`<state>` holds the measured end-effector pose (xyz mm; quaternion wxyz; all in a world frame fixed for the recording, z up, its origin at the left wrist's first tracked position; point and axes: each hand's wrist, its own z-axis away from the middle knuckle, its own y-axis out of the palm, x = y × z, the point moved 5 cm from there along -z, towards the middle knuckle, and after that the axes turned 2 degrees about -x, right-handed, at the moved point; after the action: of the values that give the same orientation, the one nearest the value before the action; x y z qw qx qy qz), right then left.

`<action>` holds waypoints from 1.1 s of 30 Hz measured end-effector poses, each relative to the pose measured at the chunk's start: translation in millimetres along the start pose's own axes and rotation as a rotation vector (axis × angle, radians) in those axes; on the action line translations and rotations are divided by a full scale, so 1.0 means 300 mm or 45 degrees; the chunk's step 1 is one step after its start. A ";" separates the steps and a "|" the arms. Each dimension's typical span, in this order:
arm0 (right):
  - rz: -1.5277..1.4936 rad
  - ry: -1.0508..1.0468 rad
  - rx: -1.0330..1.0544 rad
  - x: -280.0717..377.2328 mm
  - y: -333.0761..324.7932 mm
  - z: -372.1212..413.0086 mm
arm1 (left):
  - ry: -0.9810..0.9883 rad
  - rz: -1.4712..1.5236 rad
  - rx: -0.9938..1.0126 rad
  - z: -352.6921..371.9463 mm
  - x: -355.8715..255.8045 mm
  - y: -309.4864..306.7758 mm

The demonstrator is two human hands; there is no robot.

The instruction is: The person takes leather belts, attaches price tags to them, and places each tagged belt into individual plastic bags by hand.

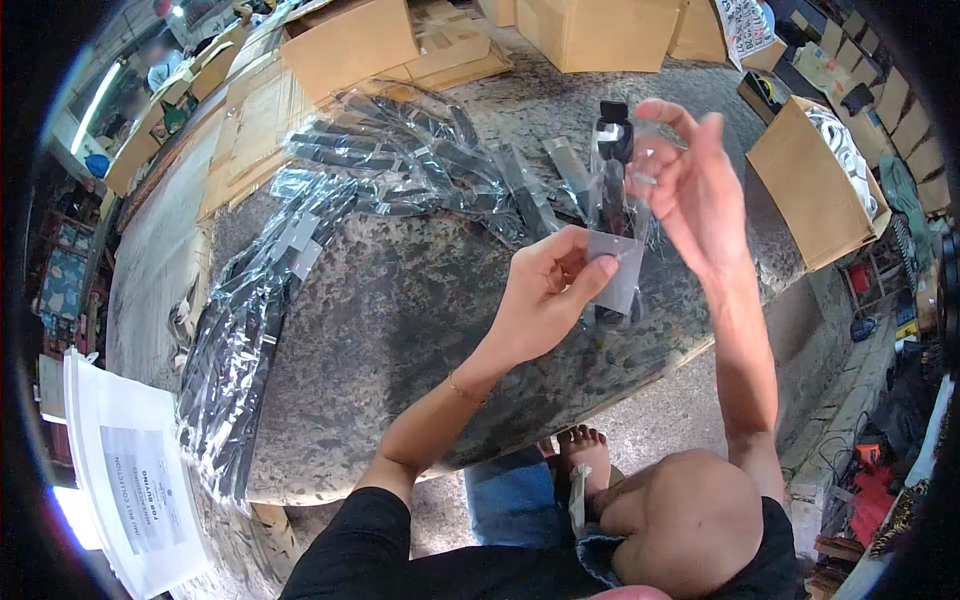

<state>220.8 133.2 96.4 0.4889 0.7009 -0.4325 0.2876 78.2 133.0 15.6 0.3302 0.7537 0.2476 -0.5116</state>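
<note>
My left hand [550,290] is closed, thumb and fingers pinching a clear plastic sleeve over a light grey card [616,270]. Inside the upright sleeve is a black belt [612,195], its dark end showing above my fingers and a bit of black below the card. My right hand [695,180] is raised beside the sleeve's upper part, fingers spread and loosely curved, fingertips right at the clear plastic. Behind both hands lie more bagged black belts [420,165], spread in an arc over the dark mottled table [400,310].
A long pile of bagged belts [240,350] runs down the table's left side, beside a white printed bin [140,490]. Cardboard boxes [350,50] stand along the back. At right is an open carton [810,185] with white material inside. Another person [160,65] is far back left.
</note>
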 end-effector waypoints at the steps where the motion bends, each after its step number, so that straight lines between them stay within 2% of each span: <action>1: 0.097 0.007 -0.002 0.018 0.013 0.007 | 0.046 -0.023 -0.074 0.001 -0.017 -0.001; 3: 0.236 -0.075 -0.010 0.047 0.022 0.017 | 0.041 -0.107 -0.066 0.007 -0.029 0.007; 5: 0.920 -0.227 -0.071 0.079 0.015 0.018 | 0.035 -0.195 -0.049 0.009 -0.024 0.013; 6: 0.854 -0.317 -0.186 0.080 0.018 0.016 | 0.095 -0.169 -0.013 0.009 -0.022 0.019; 8: 0.870 -0.352 -0.207 0.065 0.071 0.034 | 0.156 -0.143 0.022 0.007 -0.023 0.044; 10: 0.959 -0.359 -0.226 0.054 0.116 0.064 | -0.002 0.366 -0.024 0.002 -0.021 0.074; 13: 0.976 -0.380 -0.179 0.024 0.137 0.071 | -0.147 0.453 -0.007 0.012 -0.007 0.064; 18: 0.598 -0.203 -0.245 -0.010 0.143 0.085 | -0.033 0.426 -0.031 0.002 -0.003 0.035; 20: 0.759 0.135 -0.044 -0.055 0.110 0.105 | -0.040 0.396 -0.082 0.002 0.004 0.027; 21: 0.762 0.135 -0.043 -0.054 0.101 0.109 | -0.037 0.398 -0.081 0.001 0.002 0.027; 23: 0.878 -0.082 0.066 -0.031 0.110 0.118 | -0.061 0.360 -0.033 0.003 0.005 0.035; 24: 0.879 -0.078 0.064 -0.031 0.106 0.123 | -0.063 0.364 -0.033 0.005 0.008 0.036; 27: 0.826 -0.062 -0.086 -0.021 0.077 0.129 | -0.012 0.324 0.018 0.007 0.002 0.055; 30: 0.967 -0.295 -0.132 0.022 0.074 0.130 | -0.020 0.361 -0.002 0.022 -0.007 0.081; 33: 0.795 -0.045 -0.071 0.002 0.077 0.162 | -0.103 0.288 -0.071 0.026 0.010 0.077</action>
<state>199.6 84.2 89.7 0.3884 0.5253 -0.6431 0.3995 91.0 111.8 16.5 0.4163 0.7460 0.1615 -0.4940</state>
